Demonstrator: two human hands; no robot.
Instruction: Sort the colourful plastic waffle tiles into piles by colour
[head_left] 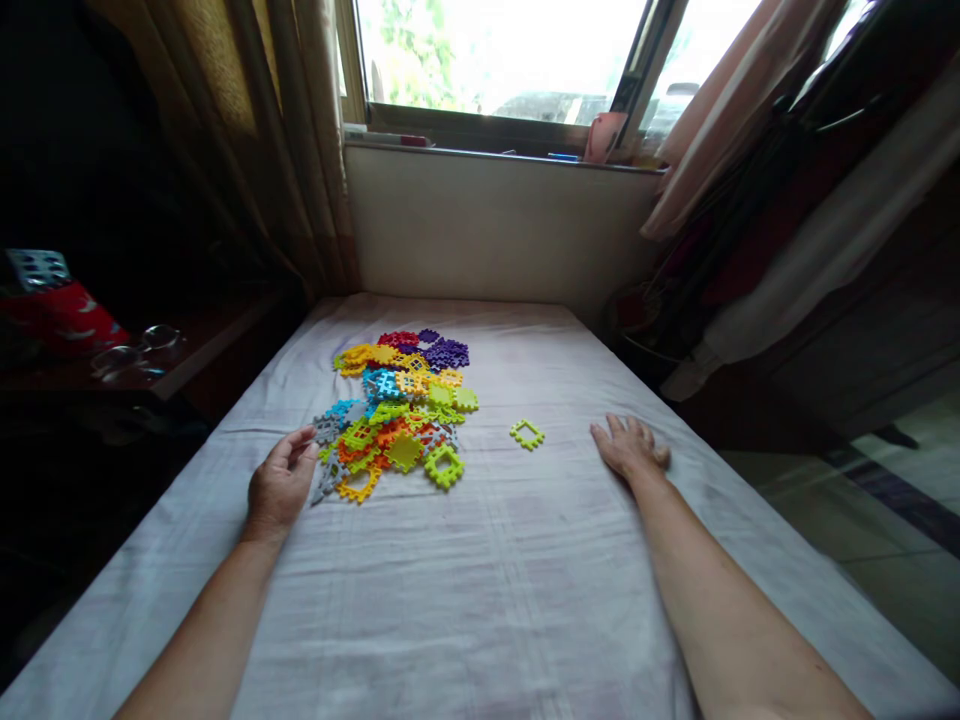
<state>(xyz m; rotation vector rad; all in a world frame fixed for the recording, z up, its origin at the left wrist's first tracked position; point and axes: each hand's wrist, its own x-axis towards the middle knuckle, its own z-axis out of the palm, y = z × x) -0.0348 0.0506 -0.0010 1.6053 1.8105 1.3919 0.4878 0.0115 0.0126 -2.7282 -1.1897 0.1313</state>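
Note:
A heap of flat plastic pieces with toothed edges (405, 452) lies left of centre on a pale sheet (465, 600), in purple, red, yellow, blue, green, orange and grey. One green square frame (527, 434) lies apart, to the right of the heap. My left hand (282, 482) is at the heap's left edge, fingers loosely bent beside the grey pieces; whether it holds one is not visible. My right hand (630, 447) rests flat on the sheet, right of the lone green frame, with its fingers spread and nothing in it.
A dark side table (217, 335) at the left bears glasses (139, 352) and a red patterned item (67, 318). Beyond the sheet stand a low wall (495, 225) and a window. Clothes (795, 270) hang at the right, and a curtain (255, 130) hangs at the left.

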